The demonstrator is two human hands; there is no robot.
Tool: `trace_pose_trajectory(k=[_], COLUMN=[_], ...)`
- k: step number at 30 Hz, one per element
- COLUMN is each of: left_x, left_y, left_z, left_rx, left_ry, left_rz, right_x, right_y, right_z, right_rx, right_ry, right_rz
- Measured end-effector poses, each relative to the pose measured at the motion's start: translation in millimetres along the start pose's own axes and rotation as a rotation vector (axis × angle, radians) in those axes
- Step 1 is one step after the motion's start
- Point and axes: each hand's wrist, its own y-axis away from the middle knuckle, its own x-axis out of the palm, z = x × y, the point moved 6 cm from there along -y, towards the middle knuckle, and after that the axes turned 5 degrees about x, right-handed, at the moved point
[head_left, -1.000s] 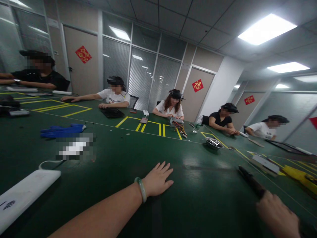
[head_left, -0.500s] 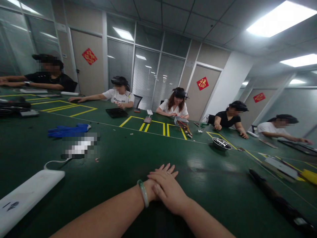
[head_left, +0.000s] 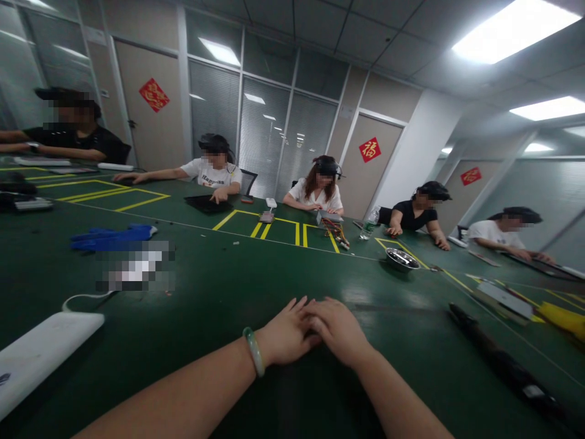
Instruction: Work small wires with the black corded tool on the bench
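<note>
My left hand (head_left: 284, 334) lies flat on the green table (head_left: 219, 305), fingers stretched out, with a pale green bangle (head_left: 253, 352) on its wrist. My right hand (head_left: 338, 329) rests over the left hand's fingers, its own fingers curled on top of them. Neither hand holds an object. A long black tool (head_left: 493, 360) lies on the table well to the right of my right hand.
A white power bank (head_left: 41, 353) with a cable lies near left. Blue gloves (head_left: 109, 236) sit further left. A steel bowl (head_left: 401, 260), a water bottle (head_left: 368, 224) and yellow tape lines lie ahead. Several other people sit round the far side.
My right hand let go of the black tool at the right, came across onto my left hand, and has now slid to cover only its fingers. The view shifted slightly.
</note>
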Motion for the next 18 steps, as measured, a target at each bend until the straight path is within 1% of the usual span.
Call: trace_pose_trajectory(k=[1,2,3,4,5,7,9,10,11,13,16,18], left_x=[-4.7,-8.7,-11.4,-13.1,-14.2,-15.1,-14.7,-14.0,-13.1,-11.5,-7.9,-4.9], left_y=[0,0,0,1,1,1,1,1,0,0,-2,-2], left_z=[-1,-1,-2,-3,-3,-3,-3,-3,-2,0,3,5], left_rx=[-0.018,-0.034,-0.038,-0.038,-0.038,-0.039,-0.042,-0.046,-0.049,-0.049,-0.038,-0.039], left_ry=[0.025,0.048,0.068,0.083,0.094,0.105,0.108,0.108,0.109,0.11,0.109,0.104], left_rz=[-0.001,-0.004,0.002,0.01,0.017,0.023,0.021,0.02,0.018,0.007,0.006,0.02], right_x=[-14,-32,-52,-71,-88,-112,-122,-124,-126,-126,-126,-129], right_y=[6,18,37,63,95,168,230,255,275,302,316,320], right_z=[-32,-70,-110,-149,-185,-245,-286,-302,-315,-335,-355,-364], right_rx=[0.124,0.283,0.471,0.656,0.855,1.207,1.402,1.472,1.529,1.628,1.713,1.738], right_ry=[0.06,0.128,0.205,0.298,0.394,0.519,0.556,0.543,0.516,0.434,0.365,0.38], right_rz=[-0.085,-0.194,-0.339,-0.49,-0.636,-0.88,-0.992,-1.008,-0.994,-0.89,-0.709,-0.66])
